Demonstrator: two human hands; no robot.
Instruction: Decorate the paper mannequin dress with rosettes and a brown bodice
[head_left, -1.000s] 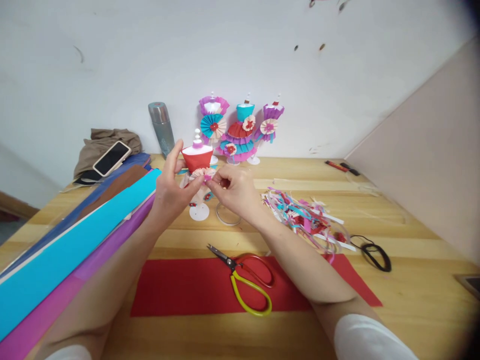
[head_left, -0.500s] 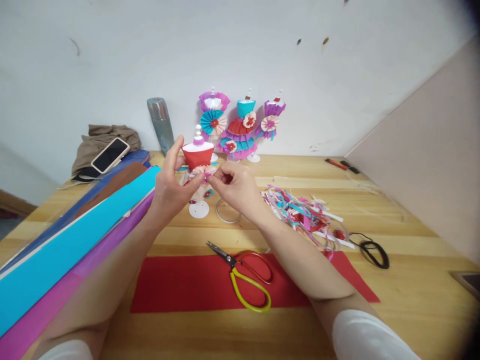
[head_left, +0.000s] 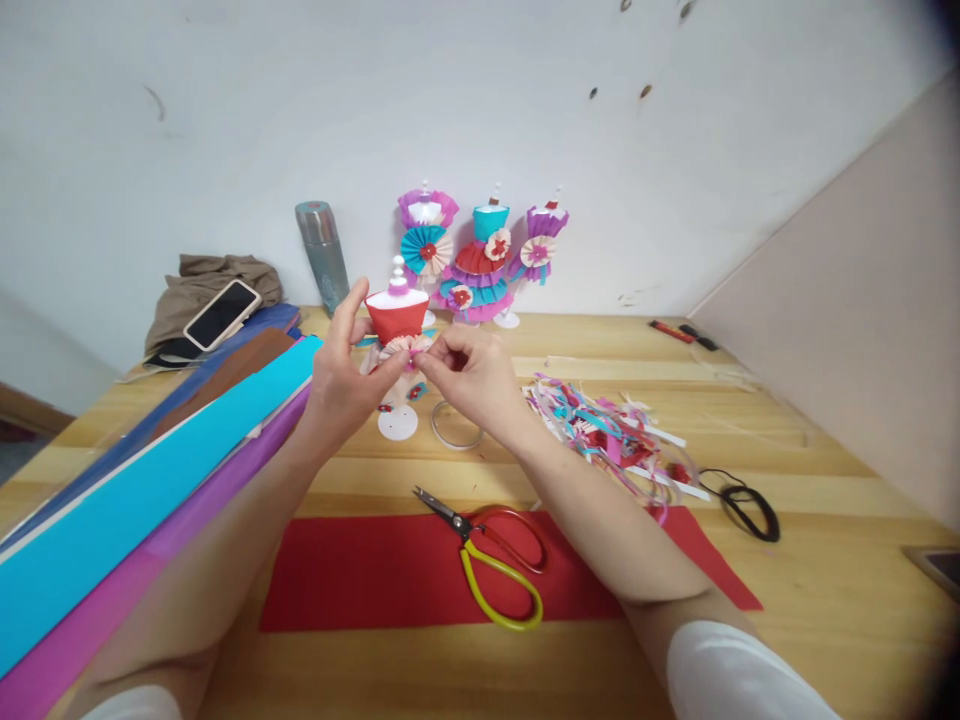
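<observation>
A miniature dress form (head_left: 396,318) in a red paper bodice stands upright on its round white base, in front of my body. My left hand (head_left: 346,360) is curled around its left side, the thumb pressing at the waist. There a pleated cream paper rosette (head_left: 397,345) carries a small pink piece (head_left: 414,360) at its centre. My right hand (head_left: 472,370) pinches at that pink piece with thumb and forefinger, close to the left thumb tip. The fingers partly cover the rosette and the skirt below it. A thin metal ring (head_left: 456,425) lies just below my right hand.
Three decorated dress forms (head_left: 491,250) stand by the wall beside a steel flask (head_left: 322,255). Scissors (head_left: 480,555) lie on red paper (head_left: 360,575). Paper scraps (head_left: 607,430) and a black cord (head_left: 750,510) are at right; coloured paper sheets (head_left: 157,500) and a phone (head_left: 223,313) at left.
The view has shifted very slightly. Both hands keep nearly the same place at the dress form's waist, with no clear change in their hold.
</observation>
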